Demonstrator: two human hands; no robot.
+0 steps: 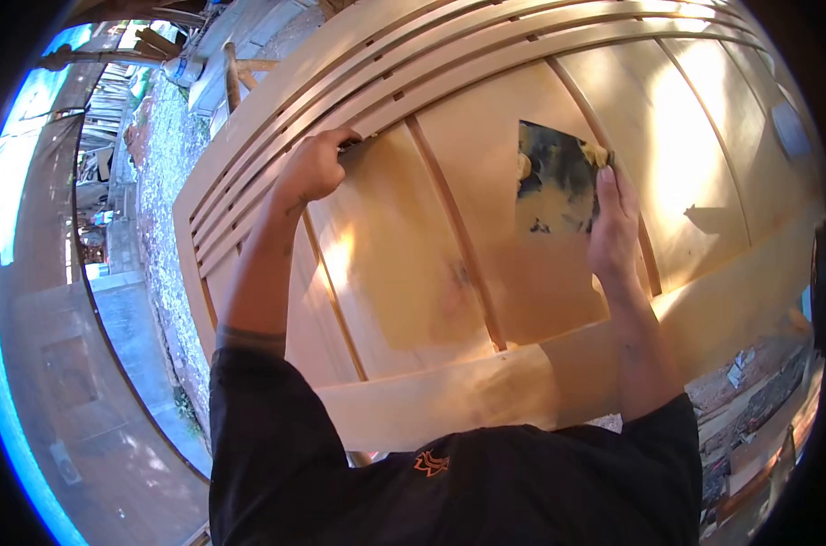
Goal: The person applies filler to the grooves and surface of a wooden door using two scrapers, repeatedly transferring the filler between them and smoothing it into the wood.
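Observation:
A large wooden panel [449, 309] with slats [340, 100] along its far edge and narrow dividing strips lies before me. My left hand [315, 168] is closed at the innermost slat, on the left. A thin dark edge shows at its fingertips, too little to name. My right hand [617, 223] grips the right edge of a dark square plate [559, 187], thumb on top. Smears and lumps of yellowish paste [526, 167] lie on the plate, more at its upper right corner. The plate is held over the panel's middle.
A mesh screen [58, 318] stands at the far left, beside gravelly ground [172, 136]. Wooden poles [234, 77] show behind the panel's upper left. Scraps and boards [750, 409] lie at the lower right. Bright sunlight patches fall on the panel.

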